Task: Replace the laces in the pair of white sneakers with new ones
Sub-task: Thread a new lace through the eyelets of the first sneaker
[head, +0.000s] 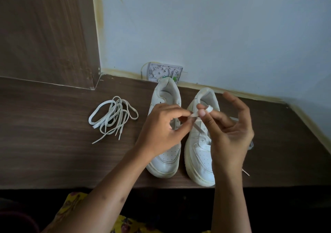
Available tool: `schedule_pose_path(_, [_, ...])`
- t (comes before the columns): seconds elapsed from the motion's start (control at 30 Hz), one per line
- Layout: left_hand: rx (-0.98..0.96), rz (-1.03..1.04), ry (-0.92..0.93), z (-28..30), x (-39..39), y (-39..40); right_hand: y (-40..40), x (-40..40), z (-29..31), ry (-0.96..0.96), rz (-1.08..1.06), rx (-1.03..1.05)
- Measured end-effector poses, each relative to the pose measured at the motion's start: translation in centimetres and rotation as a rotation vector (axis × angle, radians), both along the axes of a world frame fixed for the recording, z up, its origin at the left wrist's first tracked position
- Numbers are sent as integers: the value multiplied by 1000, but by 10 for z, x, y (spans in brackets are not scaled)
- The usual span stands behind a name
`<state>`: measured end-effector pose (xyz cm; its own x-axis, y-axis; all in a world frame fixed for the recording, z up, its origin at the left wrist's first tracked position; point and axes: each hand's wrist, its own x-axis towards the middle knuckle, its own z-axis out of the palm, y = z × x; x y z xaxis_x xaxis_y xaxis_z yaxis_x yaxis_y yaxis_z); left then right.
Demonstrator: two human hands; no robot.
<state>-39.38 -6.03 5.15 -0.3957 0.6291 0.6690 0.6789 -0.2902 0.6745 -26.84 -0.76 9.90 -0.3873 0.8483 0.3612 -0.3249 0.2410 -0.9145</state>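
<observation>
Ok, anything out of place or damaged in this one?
One oddity: the wall plate behind the left sneaker has no cover, so its insides show. The loose laces lie tangled on the table, as the task would leave them.

Arms: both bare from the wrist to the frame's lower edge, no sleeves visible.
Left hand [161,127]: no rings, no watch or band at the wrist.
Right hand [231,134]: no rings; short, plain nails on the fingers [202,113].
Clothing [71,207]: yellow fabric with a dark reddish floral print, at the bottom edge.
</observation>
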Motion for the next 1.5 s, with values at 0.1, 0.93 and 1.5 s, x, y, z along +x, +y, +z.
schedule_pose_path(0.1, [-164,-289,-253,6,-10,-6,3,0,-1,48,-116,-71])
schedule_pose_path(0.93, [-128,-188,-178,9,-34,-18,-2,-17,-34,-455,21,330])
schedule_pose_path(1.5, [-336,-181,-320,-4,-72,-30,34,11,-41,-494,-704,198])
